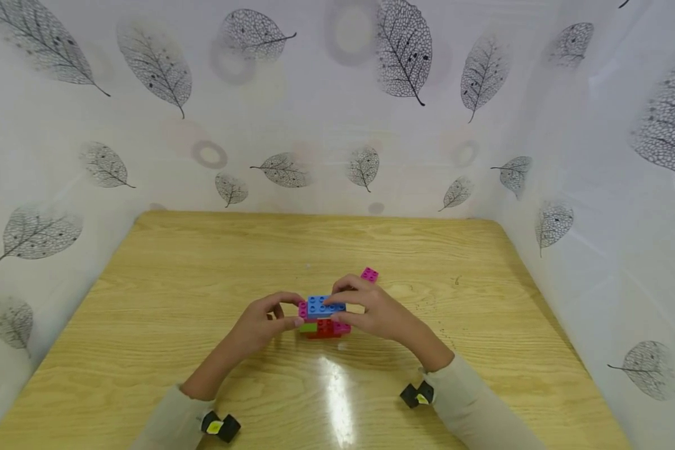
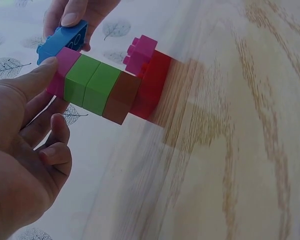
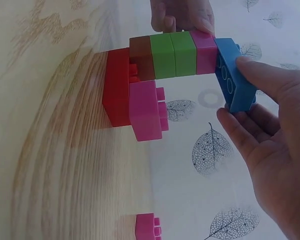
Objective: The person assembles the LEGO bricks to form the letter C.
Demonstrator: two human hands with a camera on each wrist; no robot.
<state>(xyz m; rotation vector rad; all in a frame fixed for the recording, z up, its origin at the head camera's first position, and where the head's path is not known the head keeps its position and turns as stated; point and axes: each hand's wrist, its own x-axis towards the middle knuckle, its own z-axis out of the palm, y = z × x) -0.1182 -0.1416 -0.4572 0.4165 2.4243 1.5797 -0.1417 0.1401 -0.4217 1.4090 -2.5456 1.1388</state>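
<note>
My right hand [image 1: 379, 314] grips the free end of a long blue toy building brick [image 3: 236, 75], thumb on one side and fingers on the other. The blue brick's other end meets a pink brick [image 2: 66, 65] at the top of a column; whether it is pressed fully down I cannot tell. My left hand [image 1: 254, 326] pinches that pink brick between thumb and fingers. Below it are two green bricks [image 3: 173, 55] and a brown brick [image 3: 141, 56], standing on one end of a red base brick [image 3: 116, 90]. Another pink brick [image 3: 147, 111] sits on the red brick's other end.
A loose pink brick [image 1: 369, 274] lies on the wooden table [image 1: 202, 262], behind the right hand. Leaf-patterned white sheeting [image 1: 315, 125] encloses the table at the back and sides. Small black devices [image 1: 221, 427] are strapped at both wrists.
</note>
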